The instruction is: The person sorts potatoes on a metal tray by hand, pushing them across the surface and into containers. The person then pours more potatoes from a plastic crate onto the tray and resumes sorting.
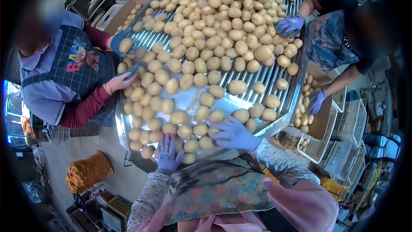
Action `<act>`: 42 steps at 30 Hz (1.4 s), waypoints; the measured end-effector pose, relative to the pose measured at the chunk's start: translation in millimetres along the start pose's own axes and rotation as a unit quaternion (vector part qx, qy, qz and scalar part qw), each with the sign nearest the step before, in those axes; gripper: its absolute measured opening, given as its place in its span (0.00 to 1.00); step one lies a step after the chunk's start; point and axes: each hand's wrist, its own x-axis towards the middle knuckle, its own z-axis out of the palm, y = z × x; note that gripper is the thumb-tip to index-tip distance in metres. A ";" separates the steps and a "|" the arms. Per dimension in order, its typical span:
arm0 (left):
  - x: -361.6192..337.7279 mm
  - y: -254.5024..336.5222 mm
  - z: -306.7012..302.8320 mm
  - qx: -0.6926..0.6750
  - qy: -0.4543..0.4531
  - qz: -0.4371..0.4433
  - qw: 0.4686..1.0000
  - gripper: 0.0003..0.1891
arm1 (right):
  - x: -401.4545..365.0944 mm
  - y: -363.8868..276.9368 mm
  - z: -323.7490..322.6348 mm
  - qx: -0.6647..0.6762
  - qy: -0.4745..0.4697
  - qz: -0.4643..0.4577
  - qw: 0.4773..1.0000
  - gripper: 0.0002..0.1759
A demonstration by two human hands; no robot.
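Observation:
Many potatoes (200, 80) are spread over a metal roller sorting table (274, 126), heaped thickest at the far end. At the near edge my left hand (170, 154), in a purple glove, lies with its fingers stretched forward against the closest potatoes. To its right, my right hand (235, 134), gloved the same, has its fingers spread and touches potatoes near the smooth metal plate (231, 105). I see no potato gripped in either hand. A few potatoes lie between my two hands.
On the left, a co-worker's gloved hand (121, 81) is among potatoes. Another co-worker on the right has one hand (290, 25) on the heap and one (317, 102) over a box of potatoes. White crates (349, 122) stand right; a full orange sack (89, 172) lies on the floor.

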 end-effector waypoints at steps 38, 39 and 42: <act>64.5 32.8 38.1 0.158 0.129 0.002 0.979 0.40 | -232.9 -61.6 -133.7 -0.050 -0.136 0.493 0.858 0.37; 73.9 47.0 40.0 0.141 0.113 0.024 0.983 0.40 | -218.2 -48.2 -119.0 0.127 -0.014 0.545 0.829 0.36; 65.8 56.1 36.9 0.110 0.083 0.062 0.988 0.41 | -116.0 -27.2 -109.5 0.087 0.066 0.453 0.885 0.34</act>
